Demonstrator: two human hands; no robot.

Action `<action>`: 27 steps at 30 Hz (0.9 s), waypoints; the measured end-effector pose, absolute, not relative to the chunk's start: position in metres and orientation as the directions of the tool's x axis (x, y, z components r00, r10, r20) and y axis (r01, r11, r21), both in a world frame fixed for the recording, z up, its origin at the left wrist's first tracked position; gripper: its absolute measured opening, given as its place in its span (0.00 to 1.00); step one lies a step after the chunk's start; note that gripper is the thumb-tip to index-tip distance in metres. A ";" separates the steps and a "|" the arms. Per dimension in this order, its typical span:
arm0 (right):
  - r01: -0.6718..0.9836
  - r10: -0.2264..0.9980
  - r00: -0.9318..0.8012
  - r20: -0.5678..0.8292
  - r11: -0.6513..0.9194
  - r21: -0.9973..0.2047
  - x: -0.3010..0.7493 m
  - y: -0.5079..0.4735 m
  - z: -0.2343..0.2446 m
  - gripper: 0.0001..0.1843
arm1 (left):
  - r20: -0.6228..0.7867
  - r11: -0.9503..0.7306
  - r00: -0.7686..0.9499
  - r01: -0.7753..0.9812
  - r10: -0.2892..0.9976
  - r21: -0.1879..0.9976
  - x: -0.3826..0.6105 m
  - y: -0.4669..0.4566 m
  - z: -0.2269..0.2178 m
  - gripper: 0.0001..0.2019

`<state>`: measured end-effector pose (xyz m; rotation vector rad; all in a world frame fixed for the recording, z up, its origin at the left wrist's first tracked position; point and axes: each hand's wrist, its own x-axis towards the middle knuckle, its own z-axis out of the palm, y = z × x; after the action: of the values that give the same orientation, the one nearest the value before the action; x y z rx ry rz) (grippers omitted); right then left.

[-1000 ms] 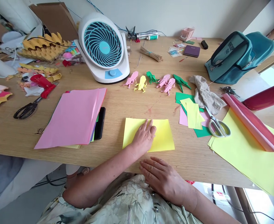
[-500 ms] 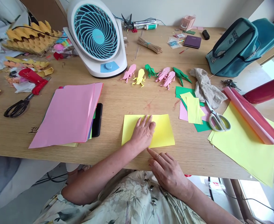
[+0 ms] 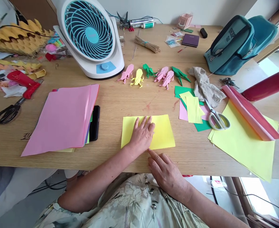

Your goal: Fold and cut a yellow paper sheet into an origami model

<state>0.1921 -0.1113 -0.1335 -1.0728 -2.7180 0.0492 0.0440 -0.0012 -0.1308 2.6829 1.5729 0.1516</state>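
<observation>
A folded yellow paper sheet (image 3: 163,131) lies on the wooden table (image 3: 120,104) in front of me. My left hand (image 3: 141,134) rests flat on its middle, fingers stretched out and pressing it down. My right hand (image 3: 165,172) sits at the table's near edge, its forefinger extended and touching the sheet's near edge, the other fingers loosely curled. Neither hand holds anything.
A stack of pink paper (image 3: 63,118) lies over a black phone (image 3: 95,123) at left. Several origami figures (image 3: 151,76) line up behind. Scissors (image 3: 215,117), paper scraps, large yellow sheets (image 3: 246,144), a fan (image 3: 90,34), black scissors (image 3: 6,110) and a teal bag (image 3: 236,44) surround them.
My right hand has moved from the table's edge up to the sheet's near edge, forefinger now touching it. The left hand stays pressed on the paper. The view shifted slightly.
</observation>
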 end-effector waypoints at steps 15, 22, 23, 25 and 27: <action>0.740 0.729 -0.655 0.200 0.672 -0.025 0.186 -0.113 -0.126 0.24 | 0.060 -0.489 0.485 0.868 0.872 0.087 0.043 -0.003 -0.127 0.16; 0.812 0.783 -0.571 0.245 0.583 0.030 0.186 -0.117 -0.122 0.19 | 0.084 -0.495 0.489 0.864 0.868 0.093 0.042 -0.003 -0.128 0.15; 0.810 0.781 -0.576 0.242 0.586 0.037 0.185 -0.116 -0.121 0.20 | 0.084 -0.494 0.487 0.865 0.869 0.093 0.042 -0.003 -0.128 0.15; 0.799 0.770 -0.592 0.238 0.600 0.044 0.182 -0.114 -0.120 0.22 | 0.083 -0.491 0.485 0.867 0.871 0.089 0.042 -0.002 -0.128 0.15; 0.790 0.762 -0.603 0.237 0.612 0.041 0.180 -0.113 -0.122 0.24 | 0.083 -0.491 0.485 0.867 0.870 0.085 0.042 -0.002 -0.129 0.15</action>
<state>0.1800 -0.1125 -0.1215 -1.2856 -2.6406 -0.2097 0.0423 -0.0024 -0.1286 2.6797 1.5675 0.1780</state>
